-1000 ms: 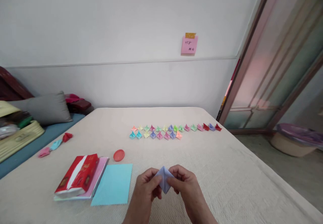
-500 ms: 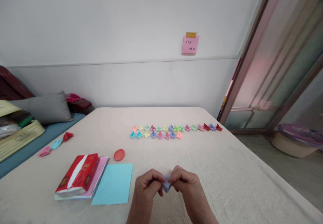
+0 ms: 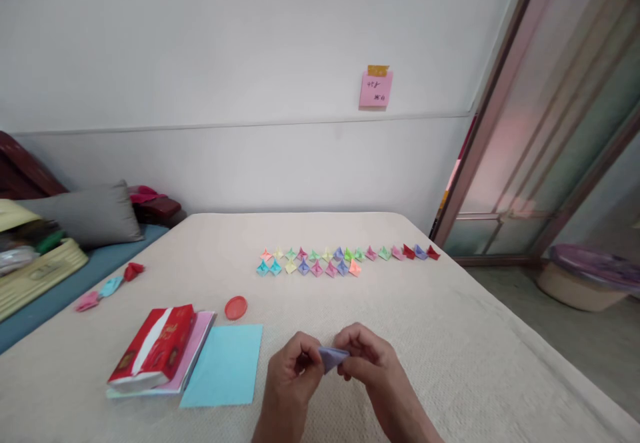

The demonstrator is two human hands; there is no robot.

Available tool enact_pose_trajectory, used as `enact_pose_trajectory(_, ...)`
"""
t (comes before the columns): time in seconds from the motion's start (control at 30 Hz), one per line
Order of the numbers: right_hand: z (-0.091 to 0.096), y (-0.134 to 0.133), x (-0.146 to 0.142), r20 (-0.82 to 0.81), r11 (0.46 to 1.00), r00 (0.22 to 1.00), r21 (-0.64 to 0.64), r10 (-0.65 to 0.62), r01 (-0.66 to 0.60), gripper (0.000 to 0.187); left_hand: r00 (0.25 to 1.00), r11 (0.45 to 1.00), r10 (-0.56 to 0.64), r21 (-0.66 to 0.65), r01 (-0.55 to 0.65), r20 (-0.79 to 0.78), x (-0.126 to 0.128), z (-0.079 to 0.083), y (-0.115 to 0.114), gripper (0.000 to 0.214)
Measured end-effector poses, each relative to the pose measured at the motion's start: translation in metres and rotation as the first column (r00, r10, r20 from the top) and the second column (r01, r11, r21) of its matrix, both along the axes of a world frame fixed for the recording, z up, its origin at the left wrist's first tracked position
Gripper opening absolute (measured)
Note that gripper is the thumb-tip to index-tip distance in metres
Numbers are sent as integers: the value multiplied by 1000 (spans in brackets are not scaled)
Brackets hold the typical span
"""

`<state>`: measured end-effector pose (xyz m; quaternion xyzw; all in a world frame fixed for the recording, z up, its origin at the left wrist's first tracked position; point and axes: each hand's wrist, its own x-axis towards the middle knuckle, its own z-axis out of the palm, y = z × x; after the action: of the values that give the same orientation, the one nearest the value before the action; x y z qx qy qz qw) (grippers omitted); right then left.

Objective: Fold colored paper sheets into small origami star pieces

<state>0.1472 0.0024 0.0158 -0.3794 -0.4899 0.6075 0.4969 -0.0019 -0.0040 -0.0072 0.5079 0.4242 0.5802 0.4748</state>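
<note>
A small folded piece of purple origami paper (image 3: 332,358) is held above the cloth near the front of the table. My left hand (image 3: 295,371) pinches its left end between thumb and forefinger. At the opposite end, the thumb and fingers of my right hand (image 3: 367,358) close on the paper's right corner. The paper forms a flattened triangle with its point downward. A flat sheet of light blue paper (image 3: 225,366) lies to the left of my left hand.
Two rows of small colourful folded paper boats (image 3: 317,268) stand farther back. A red tissue pack (image 3: 155,346) rests on coloured sheets at left, near a round red lid (image 3: 236,308). Three folded papers (image 3: 111,287) lie by the left edge. A pink note (image 3: 376,90) hangs on the wall.
The purple paper has turned from a pointed, opened shape facing me to a flatter triangle. My right hand's fingers have shifted along its right corner.
</note>
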Motion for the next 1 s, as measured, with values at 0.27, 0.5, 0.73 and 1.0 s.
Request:
enact_pose_trajectory(0.27,3,-1,-2,176,999,984,47,-18,10,7,967,970,131,228,-80,-218,3,10,-13,22)
enact_pose_trajectory(0.5,-4,-3,2,475,940,865,340,-165,-8,18,973,984,94,166,-59,-212,2,10,-11,20)
enact_pose_trajectory(0.73,-2,-4,0,560,909,800,414,-215,-46,17,974,985,88,166,-53,-211,1,8,-10,22)
enact_pose_trajectory(1.0,-5,-5,1,516,894,825,447,-232,-28,21,997,998,49,-44,-46,66,5,7,-7,26)
